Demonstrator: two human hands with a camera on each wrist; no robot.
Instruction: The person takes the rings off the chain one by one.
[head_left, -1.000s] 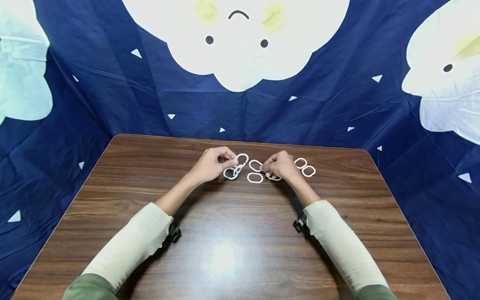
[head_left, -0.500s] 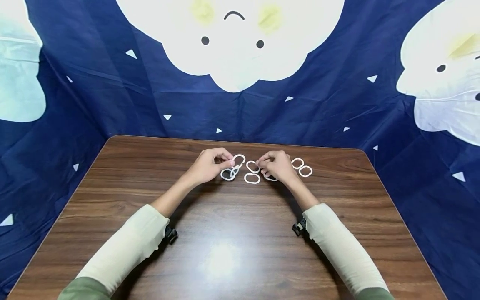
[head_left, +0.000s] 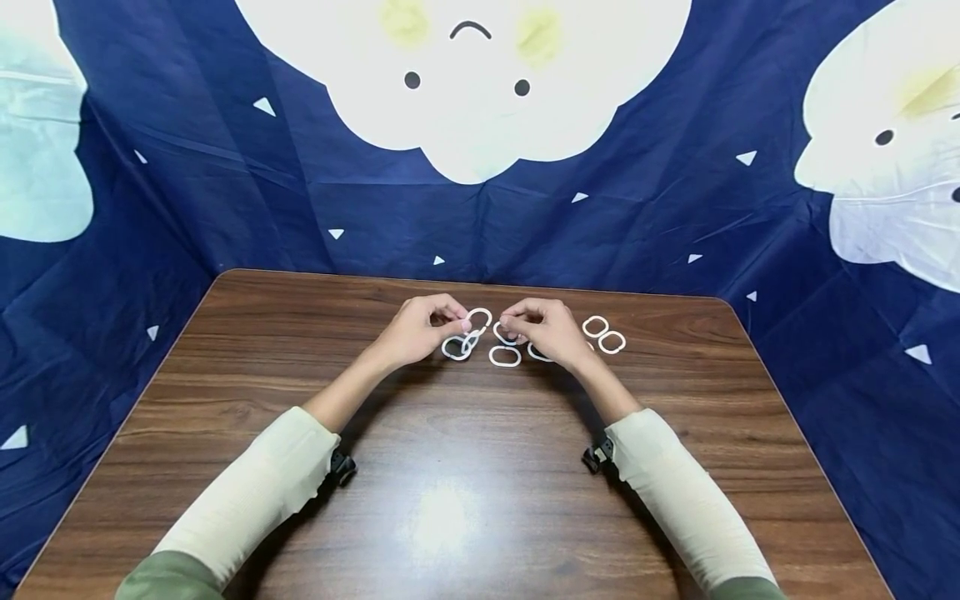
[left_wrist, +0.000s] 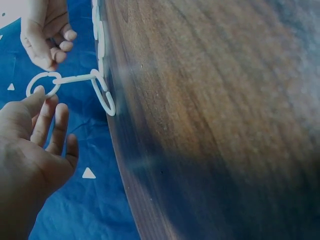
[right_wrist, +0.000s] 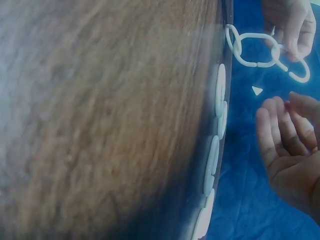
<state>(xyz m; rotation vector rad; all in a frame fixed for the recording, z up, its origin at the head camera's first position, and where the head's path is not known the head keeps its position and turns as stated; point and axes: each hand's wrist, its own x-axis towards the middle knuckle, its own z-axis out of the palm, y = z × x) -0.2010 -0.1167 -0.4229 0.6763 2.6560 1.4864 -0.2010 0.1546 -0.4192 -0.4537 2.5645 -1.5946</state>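
Note:
My left hand (head_left: 422, 335) pinches an open-gapped white plastic chain link (left_wrist: 28, 84) between thumb and forefinger. Two more links hang from it as a short chain (right_wrist: 256, 36); the farthest link (left_wrist: 103, 102) reaches down to the tabletop. My right hand (head_left: 551, 329) hovers just to the right of the chain, thumb and forefinger close together, the other fingers loosely bent. Nothing shows between its fingers in the right wrist view. Beneath it lies a loose white link (head_left: 496, 335), partly hidden by the fingers.
Several loose white links lie on the wooden table (head_left: 450, 433): one link (head_left: 505, 366) in front, others partly under the right hand, and a pair (head_left: 612, 353) farther right. A blue cloth (head_left: 420, 217) with white clouds hangs behind the table's far edge.
My right hand has moved left and up from the loose links toward the chain, uncovering part of a link behind it. My left hand keeps its pinch, nearly still.

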